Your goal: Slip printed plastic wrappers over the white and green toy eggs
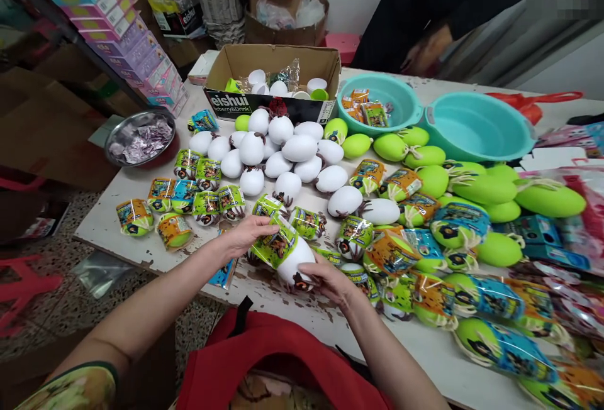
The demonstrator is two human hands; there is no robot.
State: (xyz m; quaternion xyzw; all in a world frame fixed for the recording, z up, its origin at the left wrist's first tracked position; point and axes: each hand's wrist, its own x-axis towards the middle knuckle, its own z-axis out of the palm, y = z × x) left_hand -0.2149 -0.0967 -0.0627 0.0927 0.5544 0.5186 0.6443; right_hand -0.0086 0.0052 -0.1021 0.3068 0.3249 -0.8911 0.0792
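Near the front edge of the table, my right hand (333,278) is closed around the lower end of a white toy egg (295,262). A green printed wrapper (278,243) covers the egg's upper part, and my left hand (248,234) pinches that wrapper at its far end. Dark claw-like pieces show on the egg beside my right fingers. Just beyond my hands lie loose white eggs (252,149) with similar dark claws. Eggs in printed sleeves (207,209) sit to the left, and another wrapped egg (356,234) lies to the right of my hands.
A cardboard box (274,58) of white and green cups stands at the back. Beside it are turquoise basins (476,127), one holding packets. A metal bowl (140,139) of small packets sits left. Green eggs (550,199) crowd the right. Another person's hands (429,48) are across the table.
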